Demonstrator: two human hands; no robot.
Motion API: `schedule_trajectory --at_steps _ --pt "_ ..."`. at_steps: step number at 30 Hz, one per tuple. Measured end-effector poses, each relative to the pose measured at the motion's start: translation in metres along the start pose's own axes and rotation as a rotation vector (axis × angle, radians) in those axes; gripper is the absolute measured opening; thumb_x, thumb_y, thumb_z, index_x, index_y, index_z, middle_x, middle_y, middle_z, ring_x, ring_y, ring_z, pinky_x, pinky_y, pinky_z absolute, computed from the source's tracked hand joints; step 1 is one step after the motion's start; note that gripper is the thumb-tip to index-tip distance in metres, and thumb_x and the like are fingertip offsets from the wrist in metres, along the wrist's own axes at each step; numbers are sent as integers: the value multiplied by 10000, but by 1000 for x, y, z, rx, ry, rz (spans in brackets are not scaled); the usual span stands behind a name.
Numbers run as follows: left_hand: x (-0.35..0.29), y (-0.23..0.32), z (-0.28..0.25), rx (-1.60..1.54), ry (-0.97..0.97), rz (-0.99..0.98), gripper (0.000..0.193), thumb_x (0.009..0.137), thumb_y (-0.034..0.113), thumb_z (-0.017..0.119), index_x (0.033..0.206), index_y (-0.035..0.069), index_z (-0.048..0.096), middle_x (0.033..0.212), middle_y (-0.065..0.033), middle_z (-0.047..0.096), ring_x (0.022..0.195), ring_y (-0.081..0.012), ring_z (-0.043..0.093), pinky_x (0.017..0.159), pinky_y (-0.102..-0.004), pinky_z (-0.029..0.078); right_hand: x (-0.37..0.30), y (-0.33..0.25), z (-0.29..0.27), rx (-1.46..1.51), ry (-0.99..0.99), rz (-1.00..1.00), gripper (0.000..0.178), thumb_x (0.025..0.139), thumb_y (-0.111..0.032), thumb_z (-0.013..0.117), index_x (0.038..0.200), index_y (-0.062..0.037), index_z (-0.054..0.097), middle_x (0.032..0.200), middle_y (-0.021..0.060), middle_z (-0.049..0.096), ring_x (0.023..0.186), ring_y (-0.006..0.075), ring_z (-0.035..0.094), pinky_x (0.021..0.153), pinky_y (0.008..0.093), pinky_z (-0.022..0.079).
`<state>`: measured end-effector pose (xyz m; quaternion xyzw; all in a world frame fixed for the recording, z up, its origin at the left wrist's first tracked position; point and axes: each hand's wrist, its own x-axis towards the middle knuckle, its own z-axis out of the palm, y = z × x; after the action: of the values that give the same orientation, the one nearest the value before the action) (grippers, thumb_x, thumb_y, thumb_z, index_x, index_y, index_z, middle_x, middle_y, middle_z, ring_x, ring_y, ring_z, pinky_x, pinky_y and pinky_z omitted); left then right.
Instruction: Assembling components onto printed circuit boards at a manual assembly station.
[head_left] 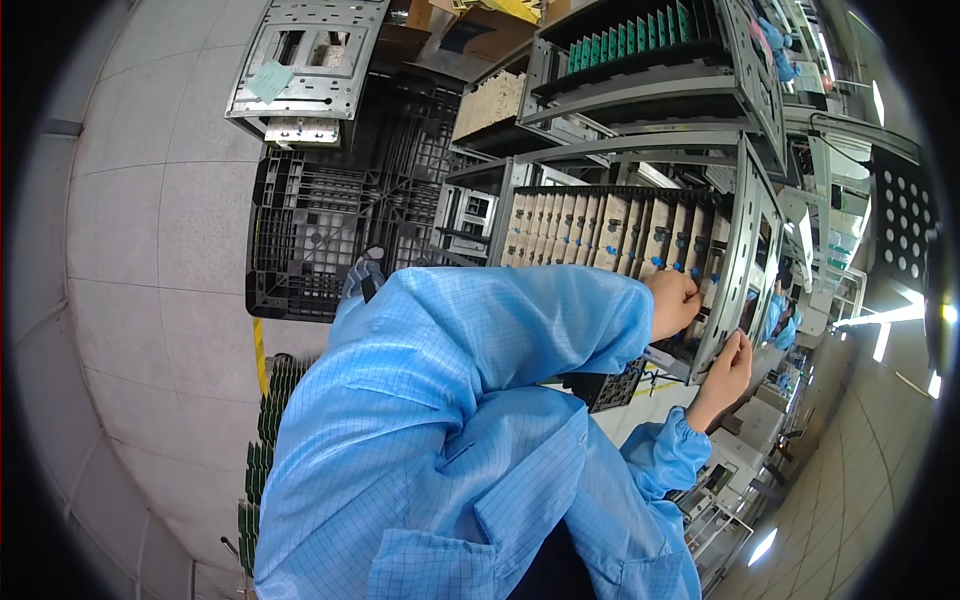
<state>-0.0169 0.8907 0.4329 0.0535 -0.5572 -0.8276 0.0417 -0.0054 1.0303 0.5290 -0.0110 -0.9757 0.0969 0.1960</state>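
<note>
the metal rack (738, 285) stands in front of the person, and inside it there is a row of beige panels (612, 232). these panels stand side by side in dark slots, and several of them carry small blue parts.

the left hand (676, 303) reaches into the front of the metal rack, at the lower ends of the panels and toward the right part of the row. its fingers are bent inward and close to the blue parts; the fingertips are partly hidden, so i cannot tell whether they pinch something. the right hand (728, 370) is at the outer side of the metal rack, with the fingers half bent and the tips against the edge of the frame. i cannot tell if it grips this edge or only rests there. both arms wear blue checked sleeves.

just beyond the metal rack, higher in the view, is a second rack (640, 104), which holds a row of green boards (628, 42) standing upright. to the left of the metal rack lies a black pallet (320, 230) with a grid pattern. farther to the left and higher than the metal rack there is a grey metal case (310, 85), which has a pale green paper (268, 81) on it. well apart from the metal rack, toward the lower left, more green boards with dark edges (262, 465) are seen beside the person's sleeve.
</note>
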Motion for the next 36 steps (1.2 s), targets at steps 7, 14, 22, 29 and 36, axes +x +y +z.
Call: schedule_trajectory --at_steps 7,14,22,29,36 --pt "0 -3 -1 -73 -33 44 198 821 153 575 786 -27 650 568 -150 603 445 -220 563 467 -372 427 4 5 -1 -69 28 -21 370 942 -334 544 1101 -17 649 875 117 681 773 175 612 725 300 472" --pt "-11 1 -9 -186 -49 -90 185 813 191 626 895 29 657 747 -158 663 681 -309 644 620 -402 490 2 4 1 -29 25 46 349 936 -317 568 1082 -14 659 833 68 666 732 106 563 690 266 459" --pt "-16 -20 -13 -88 104 -107 179 892 165 600 972 22 529 511 -23 518 449 -106 451 442 -328 331 0 -2 2 -3 53 34 357 937 -328 562 1076 -17 667 819 67 670 736 108 563 695 264 459" --pt "-14 -23 -18 -95 120 -80 164 878 144 613 966 27 539 536 -23 519 473 -100 449 457 -319 331 5 -1 2 8 57 14 346 940 -319 559 1086 -25 666 857 74 680 752 121 574 716 272 462" --pt "-2 -36 -39 -157 194 -96 131 904 130 573 994 47 528 537 -15 512 479 -101 448 463 -304 350 -2 1 1 -45 88 -53 306 937 -330 541 1086 -98 672 722 76 641 636 162 570 595 313 442"
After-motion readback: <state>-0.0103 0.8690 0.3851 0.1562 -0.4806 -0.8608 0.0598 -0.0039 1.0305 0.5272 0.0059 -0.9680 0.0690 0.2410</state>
